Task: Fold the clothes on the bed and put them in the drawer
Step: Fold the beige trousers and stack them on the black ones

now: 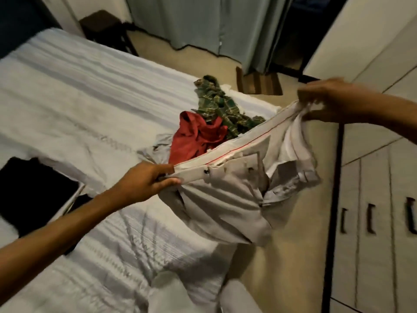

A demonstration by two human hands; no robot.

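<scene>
Home bedroom: bed (79, 91), curtains (203, 21), wardrobe (372, 166).

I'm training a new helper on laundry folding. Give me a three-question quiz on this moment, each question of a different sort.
1. True or false: both hands hold the grey trousers by the waistband.
2. Which garment lies directly beside the red garment on the bed? A) green plaid garment B) blue towel C) yellow sock
3. Fill in: the cupboard with dark handles stands on the person's ____ side.

Key: 1 true: left hand and right hand pinch its ends. 2 A. 3 right.
</scene>
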